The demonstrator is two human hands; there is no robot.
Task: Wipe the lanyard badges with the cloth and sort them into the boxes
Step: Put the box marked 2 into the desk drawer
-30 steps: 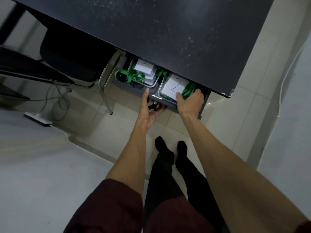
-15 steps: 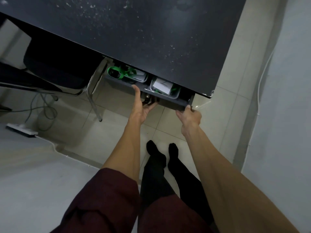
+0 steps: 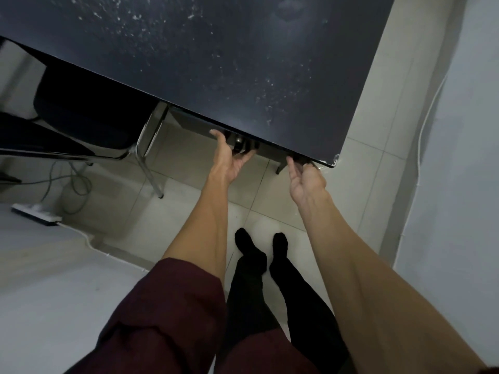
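Observation:
The drawer sits pushed in beneath the dark desk top; only its dark front strip shows. The numbered boxes and green lanyard badges are hidden inside it, and no cloth is in view. My left hand is palm up at the middle of the drawer front, thumb raised against it and fingers curled under the metal handle. My right hand reaches to the drawer's right end, its fingertips touching the front just under the desk edge.
A black chair with chrome legs stands to the left under the desk. Cables and a white power strip lie on the tiled floor at left. A pale wall runs along the right. My feet in black socks are below.
The drawer slid in under the desk, hiding the two boxes and green lanyards. My right hand left the box marked 2 and moved to the drawer's right end.

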